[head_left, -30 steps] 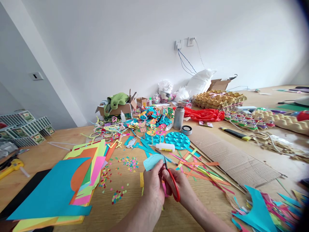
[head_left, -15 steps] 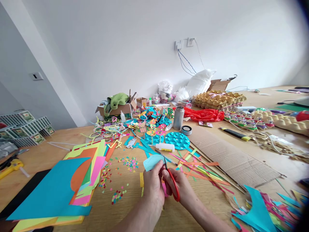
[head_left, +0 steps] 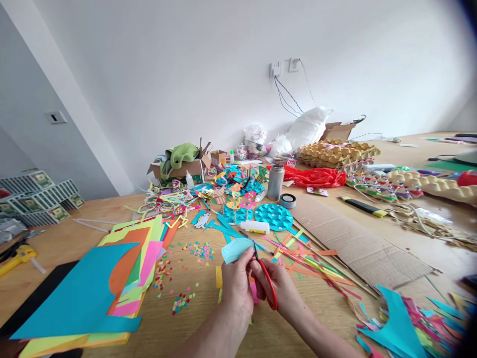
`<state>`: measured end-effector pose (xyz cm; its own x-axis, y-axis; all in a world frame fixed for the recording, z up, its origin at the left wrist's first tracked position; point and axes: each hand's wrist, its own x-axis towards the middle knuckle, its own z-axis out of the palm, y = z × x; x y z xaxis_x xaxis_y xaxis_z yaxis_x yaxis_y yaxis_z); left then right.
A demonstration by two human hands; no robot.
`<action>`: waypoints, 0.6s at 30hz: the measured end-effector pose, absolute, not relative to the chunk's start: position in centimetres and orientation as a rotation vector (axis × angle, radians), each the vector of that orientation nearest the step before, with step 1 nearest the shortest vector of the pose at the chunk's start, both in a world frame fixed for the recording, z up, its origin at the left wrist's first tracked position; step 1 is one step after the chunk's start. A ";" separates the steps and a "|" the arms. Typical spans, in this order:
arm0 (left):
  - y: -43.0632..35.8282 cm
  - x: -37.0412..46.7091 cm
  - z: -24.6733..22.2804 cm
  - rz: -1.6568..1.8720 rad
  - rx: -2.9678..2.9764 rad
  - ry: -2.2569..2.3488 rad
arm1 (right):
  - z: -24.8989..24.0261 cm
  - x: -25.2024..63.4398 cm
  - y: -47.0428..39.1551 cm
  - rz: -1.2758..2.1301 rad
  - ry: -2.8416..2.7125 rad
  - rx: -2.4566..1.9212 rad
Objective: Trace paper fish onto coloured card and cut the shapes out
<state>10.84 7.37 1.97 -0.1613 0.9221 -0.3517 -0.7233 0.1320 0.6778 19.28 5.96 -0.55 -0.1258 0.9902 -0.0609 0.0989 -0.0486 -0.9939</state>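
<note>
Between thumb and fingers, my left hand (head_left: 238,278) pinches a light blue piece of paper (head_left: 235,249) with a faint drawn outline on it. My right hand (head_left: 278,286) is closed around red-handled scissors (head_left: 269,281), whose dark blades point up and away beside the paper's right edge. Both hands are close together above the wooden table. Under and behind them, bits of yellow paper (head_left: 218,277) and pink paper partly show. Just beyond the paper lies a white glue bottle (head_left: 255,227), in front of a turquoise scalloped disc (head_left: 274,217).
Coloured paper sheets (head_left: 74,288) are stacked at left, with confetti (head_left: 182,303) beside them. Paper strips (head_left: 316,263) and a cardboard sheet (head_left: 357,238) lie at right. A metal bottle (head_left: 276,182), black tape roll (head_left: 287,201) and egg cartons (head_left: 335,153) stand farther back.
Almost nothing differs. The light blue paper and both hands have shifted very slightly; the scissors stay in the right hand beside the paper.
</note>
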 end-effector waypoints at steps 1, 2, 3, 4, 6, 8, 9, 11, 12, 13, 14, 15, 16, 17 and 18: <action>7.4 10.8 1.9 1.480 0.286 0.919 | -0.5 19.3 5.9 1.295 -1.359 -1.259; 7.3 10.9 1.9 1.481 0.287 0.921 | -0.5 19.3 5.9 1.293 -1.363 -1.259; 7.3 10.9 1.9 1.481 0.288 0.922 | -0.5 19.3 5.9 1.295 -1.366 -1.255; 7.3 10.9 1.9 1.479 0.287 0.924 | -0.5 19.4 5.9 1.297 -1.365 -1.249; 7.3 10.9 1.9 1.479 0.289 0.928 | -0.5 19.4 6.0 1.300 -1.356 -1.236; 7.3 10.9 1.9 1.484 0.294 0.934 | -0.6 19.4 6.0 1.301 -1.348 -1.236; 7.3 10.9 1.9 1.487 0.293 0.939 | -0.6 19.4 6.0 1.301 -1.347 -1.241; 7.4 10.9 1.9 1.486 0.292 0.946 | -0.7 19.4 6.1 1.301 -1.344 -1.250; 7.5 10.8 1.9 1.483 0.293 0.946 | -0.7 19.4 6.1 1.302 -1.342 -1.251; 7.5 10.8 1.9 1.479 0.293 0.946 | -0.7 19.4 6.1 1.303 -1.337 -1.249; 7.6 10.7 1.9 1.476 0.295 0.945 | -0.7 19.3 6.1 1.304 -1.333 -1.247; 7.6 10.7 1.9 1.475 0.296 0.942 | -0.7 19.3 6.1 1.305 -1.328 -1.245; 7.6 10.7 1.9 1.474 0.295 0.937 | -0.6 19.3 6.1 1.304 -1.323 -1.244; 7.6 10.6 1.9 1.474 0.292 0.930 | -0.6 19.3 6.1 1.301 -1.320 -1.245; 7.5 10.7 1.9 1.473 0.287 0.919 | -0.6 19.3 6.0 1.296 -1.318 -1.248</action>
